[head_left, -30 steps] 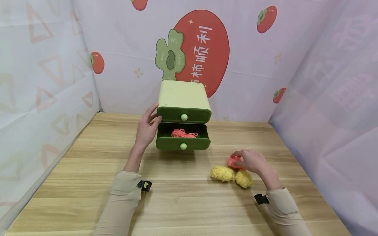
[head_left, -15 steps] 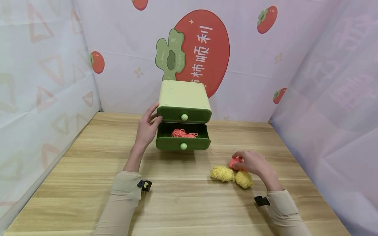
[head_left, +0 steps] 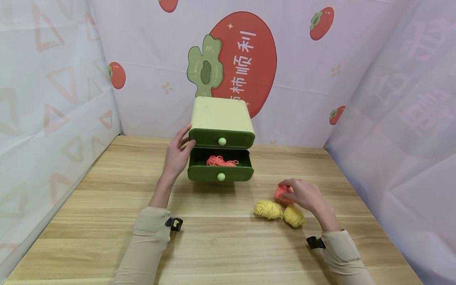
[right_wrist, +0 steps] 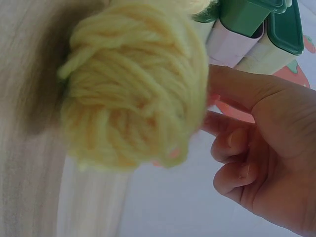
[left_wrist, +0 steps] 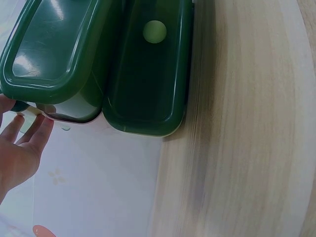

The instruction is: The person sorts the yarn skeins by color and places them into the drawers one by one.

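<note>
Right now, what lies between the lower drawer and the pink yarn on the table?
In the head view, only bare table lies between the lower drawer and that pink yarn.

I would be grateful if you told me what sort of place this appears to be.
Probably a small staged tabletop booth: a fruit-printed backdrop hangs behind a wood-grain table, pale printed sheets close in both sides, and a small two-drawer cabinet stands on the table.

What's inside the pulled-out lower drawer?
Pink yarn lies in the lower drawer. The drawer's front hides the yarn's underside, and the upper drawer would hide anything further back.
</note>
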### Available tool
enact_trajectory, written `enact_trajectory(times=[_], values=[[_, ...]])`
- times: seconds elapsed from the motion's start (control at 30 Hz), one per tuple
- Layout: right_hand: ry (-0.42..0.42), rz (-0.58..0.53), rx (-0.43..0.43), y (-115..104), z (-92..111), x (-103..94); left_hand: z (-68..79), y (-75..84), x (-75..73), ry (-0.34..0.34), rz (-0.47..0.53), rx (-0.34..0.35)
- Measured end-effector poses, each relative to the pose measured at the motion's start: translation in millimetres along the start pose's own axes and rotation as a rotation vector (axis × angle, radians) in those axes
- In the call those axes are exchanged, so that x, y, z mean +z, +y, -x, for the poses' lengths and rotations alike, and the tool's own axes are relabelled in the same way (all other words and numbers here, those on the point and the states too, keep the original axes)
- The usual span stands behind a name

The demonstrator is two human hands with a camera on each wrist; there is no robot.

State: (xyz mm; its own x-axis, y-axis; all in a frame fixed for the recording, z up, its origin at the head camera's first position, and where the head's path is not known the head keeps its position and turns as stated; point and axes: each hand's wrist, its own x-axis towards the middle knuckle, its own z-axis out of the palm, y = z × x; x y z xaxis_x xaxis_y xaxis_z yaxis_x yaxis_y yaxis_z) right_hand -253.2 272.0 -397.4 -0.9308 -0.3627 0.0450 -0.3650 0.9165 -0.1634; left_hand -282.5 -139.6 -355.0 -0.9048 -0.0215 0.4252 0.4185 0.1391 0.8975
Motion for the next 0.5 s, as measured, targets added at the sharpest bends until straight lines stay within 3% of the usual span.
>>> enact_trajectory(times=[0.27,0.5], values=[[0.16,0.049,-0.091,-8,-1,-3.5,0.7,0.8,-0.2,0.003,-0.017,0.003],[0.222,0.033,-0.135,-17,-5,-9.8,1.2,2.7,0.0,0.005,-0.025,0.016]])
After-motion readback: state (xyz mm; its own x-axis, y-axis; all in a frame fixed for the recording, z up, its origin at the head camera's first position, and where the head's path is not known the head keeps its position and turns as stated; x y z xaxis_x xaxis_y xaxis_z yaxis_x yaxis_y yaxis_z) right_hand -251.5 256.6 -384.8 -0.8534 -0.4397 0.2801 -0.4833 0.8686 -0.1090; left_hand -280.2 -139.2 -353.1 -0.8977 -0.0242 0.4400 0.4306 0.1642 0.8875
